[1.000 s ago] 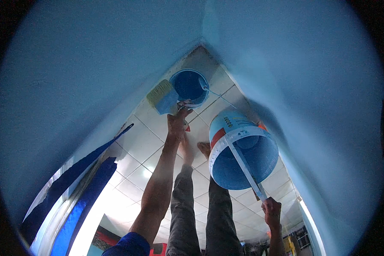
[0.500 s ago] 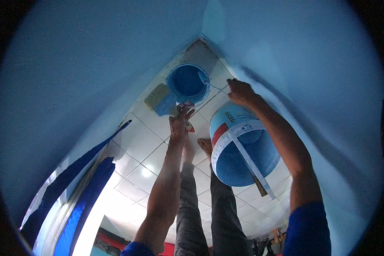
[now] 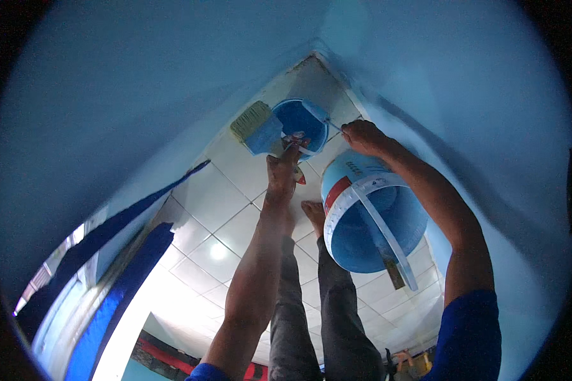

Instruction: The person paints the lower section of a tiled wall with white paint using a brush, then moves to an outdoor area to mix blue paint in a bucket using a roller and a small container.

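Observation:
My left hand (image 3: 283, 168) is closed round a wide paintbrush (image 3: 260, 131) with pale yellowish bristles and a blue-smeared body. The brush overlaps the left side of a small blue paint bucket (image 3: 327, 134); a white strip, perhaps its handle, shows by my fingers. Whether that hand also holds the bucket, I cannot tell. My right hand (image 3: 362, 136) grips the thin handle of a small paint roller (image 3: 314, 110), its blue-coated head at the bucket's right rim. Below my right forearm is a larger light-blue bucket (image 3: 337, 251) with a white rim and handle.
Light-blue walls (image 3: 140, 95) meet in a corner ahead. White floor tiles (image 3: 213, 206) lie below, with my feet on them. A brown-ended stick (image 3: 394, 273) rests in the larger bucket. At the left stands a doorway with a dark blue-edged frame (image 3: 127, 289).
The wide brush has moved up and right, nearer the small bucket's opening. The roller head has shifted to the bucket's upper right rim. The whole view has swung slightly.

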Available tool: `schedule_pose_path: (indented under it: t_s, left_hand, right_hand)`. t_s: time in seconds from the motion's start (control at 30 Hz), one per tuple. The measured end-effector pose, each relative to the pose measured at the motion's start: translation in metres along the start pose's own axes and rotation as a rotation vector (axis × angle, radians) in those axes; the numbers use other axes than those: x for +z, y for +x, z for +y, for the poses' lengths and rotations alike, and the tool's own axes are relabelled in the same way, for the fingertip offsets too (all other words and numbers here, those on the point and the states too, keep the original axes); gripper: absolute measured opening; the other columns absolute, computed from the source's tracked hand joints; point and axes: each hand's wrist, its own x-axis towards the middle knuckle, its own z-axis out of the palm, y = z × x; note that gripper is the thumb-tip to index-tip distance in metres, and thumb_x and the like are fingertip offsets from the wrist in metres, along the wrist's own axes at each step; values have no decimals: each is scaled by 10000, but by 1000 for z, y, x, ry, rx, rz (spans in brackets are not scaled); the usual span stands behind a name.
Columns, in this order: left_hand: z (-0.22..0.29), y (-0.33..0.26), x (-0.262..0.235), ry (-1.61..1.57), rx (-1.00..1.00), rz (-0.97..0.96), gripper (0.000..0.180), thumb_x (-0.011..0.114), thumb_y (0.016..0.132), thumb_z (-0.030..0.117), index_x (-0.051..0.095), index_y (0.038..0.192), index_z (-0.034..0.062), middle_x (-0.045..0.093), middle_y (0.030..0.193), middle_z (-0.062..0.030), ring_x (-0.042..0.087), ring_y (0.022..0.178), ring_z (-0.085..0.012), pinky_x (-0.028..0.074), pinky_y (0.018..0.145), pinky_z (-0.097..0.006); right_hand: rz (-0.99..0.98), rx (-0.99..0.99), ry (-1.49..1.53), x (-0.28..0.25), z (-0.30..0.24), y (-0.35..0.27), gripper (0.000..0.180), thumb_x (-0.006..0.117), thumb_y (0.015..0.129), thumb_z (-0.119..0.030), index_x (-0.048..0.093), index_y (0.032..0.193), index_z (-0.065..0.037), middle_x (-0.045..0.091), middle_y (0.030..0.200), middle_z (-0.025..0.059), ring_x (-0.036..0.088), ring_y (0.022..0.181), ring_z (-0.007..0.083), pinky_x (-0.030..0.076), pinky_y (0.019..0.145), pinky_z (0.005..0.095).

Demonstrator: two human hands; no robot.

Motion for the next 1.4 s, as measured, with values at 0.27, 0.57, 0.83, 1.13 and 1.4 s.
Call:
schedule_pose_path:
  t_s: [0.27,0.57,0.83,1.13,1.4]
  left_hand:
    - [61,-68,11,249,24,95,185,638,945,102,656,1119,42,669,1064,-69,625,880,-175,505,809,-340]
    - [113,-171,-14,420,62,116,225,665,917,163,668,1106,41,668,1023,-58,584,862,-151,472,768,-311]
    - [142,-274,-62,400,80,74,318,609,915,110,592,1218,15,670,1082,-101,618,949,-177,497,823,-356]
    - [147,-422,-74,415,-126,245,295,630,947,228,644,1145,9,675,942,-88,581,608,-119,467,511,-253]
    - [119,-501,-67,293,-35,405,262,606,978,282,658,1059,38,483,652,12,378,474,-42,289,381,-211]
  right_hand:
    - [471,-127,136,-105,-107,-106,124,582,934,-80,620,1034,-17,676,954,172,697,796,325,567,691,421]
    - [939,-263,331,-133,-217,-181,157,584,981,-136,629,1074,-18,666,826,157,674,716,291,526,640,373]
    - [801,-236,556,-97,-332,-213,153,575,975,-137,614,943,8,604,687,155,601,599,264,461,578,368]
    - [611,-118,840,1,-443,-212,286,556,959,-240,619,806,-7,626,669,202,648,659,400,493,591,441]
    - [860,8,407,49,-353,-281,436,746,874,-263,593,1204,-23,643,1019,107,633,937,207,495,824,324]
